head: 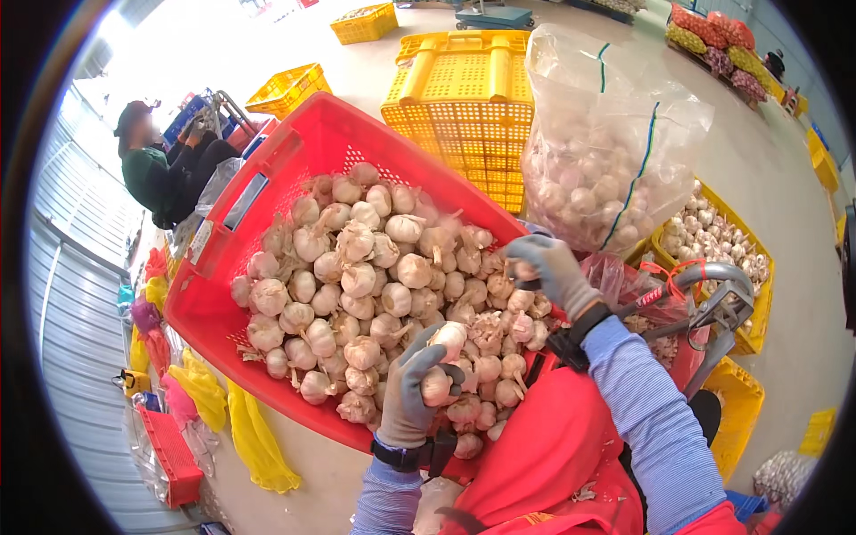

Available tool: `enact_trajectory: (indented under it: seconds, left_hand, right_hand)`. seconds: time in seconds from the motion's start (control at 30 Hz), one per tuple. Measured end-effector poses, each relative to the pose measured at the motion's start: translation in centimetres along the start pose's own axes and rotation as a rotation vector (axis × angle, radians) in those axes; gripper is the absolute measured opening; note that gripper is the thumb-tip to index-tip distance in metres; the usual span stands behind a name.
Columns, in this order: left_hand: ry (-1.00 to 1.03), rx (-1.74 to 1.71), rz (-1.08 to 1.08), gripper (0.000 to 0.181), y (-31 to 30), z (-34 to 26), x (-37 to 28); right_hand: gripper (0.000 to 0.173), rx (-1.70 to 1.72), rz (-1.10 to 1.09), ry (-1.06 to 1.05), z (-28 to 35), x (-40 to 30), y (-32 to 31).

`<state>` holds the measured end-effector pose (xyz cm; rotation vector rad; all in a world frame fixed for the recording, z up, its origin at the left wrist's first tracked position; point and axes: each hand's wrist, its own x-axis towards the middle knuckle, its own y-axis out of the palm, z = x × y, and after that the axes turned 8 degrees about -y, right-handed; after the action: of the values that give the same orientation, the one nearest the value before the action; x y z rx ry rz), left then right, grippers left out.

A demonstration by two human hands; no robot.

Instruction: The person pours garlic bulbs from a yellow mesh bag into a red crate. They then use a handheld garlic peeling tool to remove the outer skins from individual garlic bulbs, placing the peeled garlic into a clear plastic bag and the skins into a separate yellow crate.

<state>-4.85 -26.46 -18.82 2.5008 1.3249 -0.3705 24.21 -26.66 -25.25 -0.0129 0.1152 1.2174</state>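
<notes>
Garlic bulbs with dry, papery skins fill a large red plastic crate in front of me. My left hand, in a grey-coated work glove, is over the crate's near side. Its fingers are closed around a garlic bulb, and a second bulb sits by the thumb and forefinger. Over the crate's right edge is my right hand, gloved the same way. A small roundish piece, seemingly a garlic bulb, shows between its curled fingers, which partly hide it.
A large clear plastic bag of garlic stands beyond my right hand, near stacked yellow crates. A grey metal handle rises by my right forearm, before a yellow crate of garlic. A person sits at left. Yellow mesh bags lie on the floor.
</notes>
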Motion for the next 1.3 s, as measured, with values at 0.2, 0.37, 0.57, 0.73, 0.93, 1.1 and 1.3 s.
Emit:
enact_trajectory:
  seconds: [0.2, 0.37, 0.57, 0.73, 0.93, 1.1, 1.3]
  left_hand:
    - [0.180, 0.209, 0.069, 0.022, -0.2, 2.2, -0.5]
    - [0.115, 0.171, 0.081, 0.031, 0.5, 1.5, -0.9]
    - [-0.131, -0.053, 0.042, 0.040, 1.3, 0.4, -1.1]
    - [0.070, 0.227, 0.022, 0.027, 0.9, 0.9, -1.8]
    - [0.297, 0.466, 0.005, 0.022, 0.9, 1.7, -2.6]
    - [0.297, 0.355, -0.059, 0.028, 1.8, 1.6, -4.6]
    - [0.008, 0.067, 0.196, 0.043, 11.4, -0.8, -7.7]
  right_hand:
    - [0.065, -0.874, -0.159, -0.084, 0.4, 2.4, 8.2]
    - [0.073, -0.632, -0.204, 0.066, -1.7, 2.2, 7.3]
    - [0.081, -0.811, -0.094, 0.239, -0.1, 3.3, 8.7]
    - [0.066, -0.512, 0.031, 0.321, 1.3, 2.6, 8.9]
    - [0.043, 0.006, -0.022, 0.242, 0.6, -1.1, 8.2]
    - [0.033, 0.577, -0.085, 0.191, 6.5, -7.2, 6.9]
    - [0.035, 0.325, -0.143, 0.005, 12.2, -23.5, -0.4]
